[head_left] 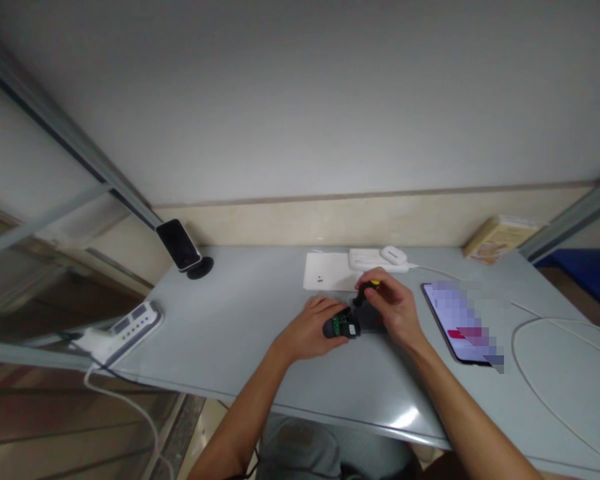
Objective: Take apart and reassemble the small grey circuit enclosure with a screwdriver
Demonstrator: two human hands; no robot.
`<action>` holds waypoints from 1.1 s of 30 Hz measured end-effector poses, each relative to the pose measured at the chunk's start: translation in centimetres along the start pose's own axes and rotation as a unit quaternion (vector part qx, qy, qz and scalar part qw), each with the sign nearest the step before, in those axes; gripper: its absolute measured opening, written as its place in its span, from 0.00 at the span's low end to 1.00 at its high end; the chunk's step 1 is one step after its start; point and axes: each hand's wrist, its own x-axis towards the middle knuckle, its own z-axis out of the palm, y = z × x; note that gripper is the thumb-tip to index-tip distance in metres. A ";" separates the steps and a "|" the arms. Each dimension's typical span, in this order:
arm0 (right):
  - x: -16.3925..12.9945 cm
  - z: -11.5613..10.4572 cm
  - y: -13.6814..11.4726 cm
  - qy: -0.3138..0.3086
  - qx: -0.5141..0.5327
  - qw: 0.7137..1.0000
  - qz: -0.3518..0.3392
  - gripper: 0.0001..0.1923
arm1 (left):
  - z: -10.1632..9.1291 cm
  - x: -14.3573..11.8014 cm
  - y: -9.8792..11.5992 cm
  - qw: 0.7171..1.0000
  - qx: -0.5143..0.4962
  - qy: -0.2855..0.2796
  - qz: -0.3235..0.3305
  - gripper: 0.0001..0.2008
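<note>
My left hand (pixel 304 331) is closed around a small black device with its green circuit board (pixel 337 325) exposed, holding it low over the desk. My right hand (pixel 394 305) grips a short black and yellow screwdriver (pixel 365 292). Its shaft points down and left at the device's far edge; whether the tip touches a screw is too small to tell. A dark flat piece (pixel 372 319) lies beneath and beside the device, partly hidden by my right hand. Beyond my hands, a white sheet (pixel 327 270) carries a few tiny dark bits that look like screws.
A white power strip (pixel 377 260) with a plug stands at the back. On the right lie a lit phone (pixel 460 327), a looped white cable (pixel 523 370) and a yellowish box (pixel 501 238). Left are a phone on a stand (pixel 179 245) and another power strip (pixel 133 327).
</note>
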 end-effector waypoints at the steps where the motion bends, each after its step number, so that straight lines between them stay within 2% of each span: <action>1: 0.0 0.0 0.0 -0.005 0.006 1.000 0.016 0.08 | 0.0 0.0 0.0 1.000 -0.001 -0.001 -0.001 0.29; 4: -0.1 0.0 0.2 -0.012 0.023 0.999 0.031 0.13 | -0.1 0.0 0.1 1.000 0.000 -0.006 -0.005 0.29; 9: 0.0 0.0 0.3 0.004 -0.011 1.000 -0.027 0.08 | 0.0 0.1 0.1 1.000 0.004 -0.005 -0.006 0.29; 11: 0.0 0.0 0.2 -0.005 -0.010 1.000 -0.005 0.06 | -0.1 0.1 0.2 1.000 0.003 -0.010 -0.005 0.30; 15: -0.2 0.1 0.1 -0.025 0.045 0.998 0.034 0.10 | -0.1 0.1 0.2 1.000 0.004 -0.008 -0.001 0.30; 20: 0.0 0.2 0.0 0.006 -0.006 1.000 -0.025 0.09 | 0.3 -0.1 -0.1 1.000 0.001 0.014 0.007 0.30; 22: 0.1 0.2 -0.1 -0.008 -0.009 1.000 -0.004 0.07 | 0.4 -0.2 -0.2 1.000 -0.003 0.021 0.008 0.31; 26: 0.0 0.3 0.2 -0.031 0.048 0.997 0.058 0.14 | 0.4 -0.1 -0.2 1.000 -0.006 0.023 0.004 0.30; 28: 0.0 0.3 0.5 -0.016 0.054 0.996 0.066 0.14 | 0.4 -0.1 -0.1 1.000 -0.004 0.022 0.001 0.30; 31: 0.1 0.0 0.9 0.033 0.000 0.998 0.049 0.12 | 0.3 -0.1 -0.1 1.000 -0.003 0.020 -0.004 0.30; 33: 0.1 -0.2 0.9 0.039 -0.021 0.998 0.040 0.11 | 0.3 -0.1 -0.1 1.000 -0.003 0.020 -0.002 0.30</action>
